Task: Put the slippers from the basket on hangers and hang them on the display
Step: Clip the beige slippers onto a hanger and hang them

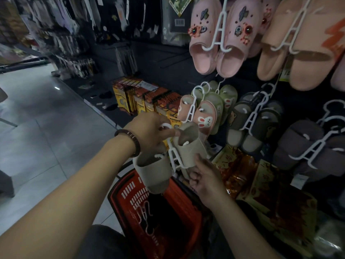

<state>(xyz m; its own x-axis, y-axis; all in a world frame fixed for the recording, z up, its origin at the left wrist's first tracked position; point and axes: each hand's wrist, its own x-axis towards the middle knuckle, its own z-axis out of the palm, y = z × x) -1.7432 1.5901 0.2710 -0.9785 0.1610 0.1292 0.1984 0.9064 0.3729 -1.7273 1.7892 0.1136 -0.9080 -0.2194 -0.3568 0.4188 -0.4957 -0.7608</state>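
**Beige slippers on a hanger, held over the basket**

The left fingers [174, 133] curl round the hook at the top of a white hanger [172, 153], pinching it, and the left hand [149, 131] carries its weight. The right fingers [194, 176] are bent round the lower end of the right slipper of the pair, with the right hand [207, 180] just under it.

The beige slippers [153, 171] both sit on the hanger's two prongs, one on each side of its stem. The left one hangs lower and the right one is tilted up toward the display. The pair is in the air, right above the red basket [130, 184], and close in front of the display's lower row, apart from it.

A dark bead bracelet [128, 139] circles the left wrist. A spare white hanger [144, 215] lies inside the basket, which stands on the grey tiled floor [46, 128].

On the display, to the right, other pairs hang on white hangers:
- Up high are pink slippers [203, 43] with charms, with peach slippers [291, 43] to their right.
- Lower, just beyond the held pair, are small bunny slippers [203, 118].
- Further right are brown slippers [252, 126].

Yellow boxes [134, 98] stand on a low shelf, far left of the display.
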